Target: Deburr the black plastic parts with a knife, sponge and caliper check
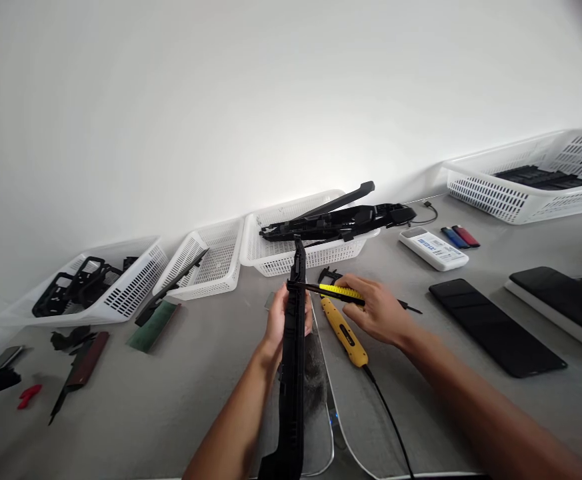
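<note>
My left hand [275,320] is wrapped around a long black plastic trim piece [293,373], which stands lengthwise in front of me, its narrow end pointing away. In my right hand [378,310] is a pair of tweezers [338,292] with a yellow grip. Their dark tips touch the trim piece, or lie right at it, just above my left fingers. Below my right hand lies a yellow corded hand tool [343,333], its cable running toward the front edge. A black caliper [329,275] rests partly hidden behind my right hand.
White baskets of black parts [311,267], [485,200] stand along the wall. A narrower basket [215,287] and another [135,293] are left. Sandpaper pieces [153,328], [88,360] lie left. A phone [495,327], white labelled device [433,250] and two lighters [461,237] are right.
</note>
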`<state>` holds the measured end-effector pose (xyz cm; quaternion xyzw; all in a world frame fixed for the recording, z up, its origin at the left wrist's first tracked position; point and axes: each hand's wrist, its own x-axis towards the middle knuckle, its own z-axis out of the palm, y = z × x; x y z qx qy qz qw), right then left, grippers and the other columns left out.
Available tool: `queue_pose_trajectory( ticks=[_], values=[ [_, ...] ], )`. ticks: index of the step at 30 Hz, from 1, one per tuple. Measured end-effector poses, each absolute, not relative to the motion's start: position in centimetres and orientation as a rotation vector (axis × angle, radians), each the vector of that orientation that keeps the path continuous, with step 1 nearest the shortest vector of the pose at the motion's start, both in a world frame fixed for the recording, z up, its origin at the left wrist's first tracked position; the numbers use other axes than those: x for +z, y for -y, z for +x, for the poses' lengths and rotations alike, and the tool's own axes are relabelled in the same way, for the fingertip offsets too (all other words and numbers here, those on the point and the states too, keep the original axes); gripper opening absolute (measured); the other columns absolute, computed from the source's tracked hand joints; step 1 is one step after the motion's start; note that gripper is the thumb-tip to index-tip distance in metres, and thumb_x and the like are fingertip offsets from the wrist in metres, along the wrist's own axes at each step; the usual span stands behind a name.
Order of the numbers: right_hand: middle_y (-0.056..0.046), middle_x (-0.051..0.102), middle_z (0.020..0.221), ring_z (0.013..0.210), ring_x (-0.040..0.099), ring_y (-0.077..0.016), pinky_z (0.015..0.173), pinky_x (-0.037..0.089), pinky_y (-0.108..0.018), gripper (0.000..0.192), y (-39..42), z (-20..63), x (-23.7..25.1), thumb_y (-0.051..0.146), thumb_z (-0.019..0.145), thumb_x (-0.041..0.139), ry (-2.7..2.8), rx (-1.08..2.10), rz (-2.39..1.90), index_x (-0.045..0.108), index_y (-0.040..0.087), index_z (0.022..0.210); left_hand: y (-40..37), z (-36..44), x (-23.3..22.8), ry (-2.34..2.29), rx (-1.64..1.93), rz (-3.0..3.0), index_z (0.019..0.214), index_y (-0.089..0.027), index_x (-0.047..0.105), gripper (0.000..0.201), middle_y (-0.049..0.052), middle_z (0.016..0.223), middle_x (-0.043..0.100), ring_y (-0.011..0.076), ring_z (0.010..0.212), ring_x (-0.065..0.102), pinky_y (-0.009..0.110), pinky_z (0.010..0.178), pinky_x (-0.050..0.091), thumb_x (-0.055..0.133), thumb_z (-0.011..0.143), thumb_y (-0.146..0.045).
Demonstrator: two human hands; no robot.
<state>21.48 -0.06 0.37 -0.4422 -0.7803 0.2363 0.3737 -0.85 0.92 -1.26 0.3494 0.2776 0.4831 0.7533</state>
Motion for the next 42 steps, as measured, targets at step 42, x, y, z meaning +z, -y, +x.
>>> queue_pose_trajectory(
  ticks=[42],
  values=[
    [-0.006,0.079,0.102,0.093,0.072,-0.0266,0.084,0.053,-0.037,0.035,-2.1,23.4,-1.1,0.022,0.08,0.057,1.856,0.642,-1.133,0.077,0.02,0.108,-1.5,-1.3,-2.6,-0.537,0.797,0.806,0.077,-0.019,0.058,0.065,-0.002,0.059,0.053,0.0126,0.041,0.049,0.026,0.04,0.036,0.064,0.082,-0.083]
  ],
)
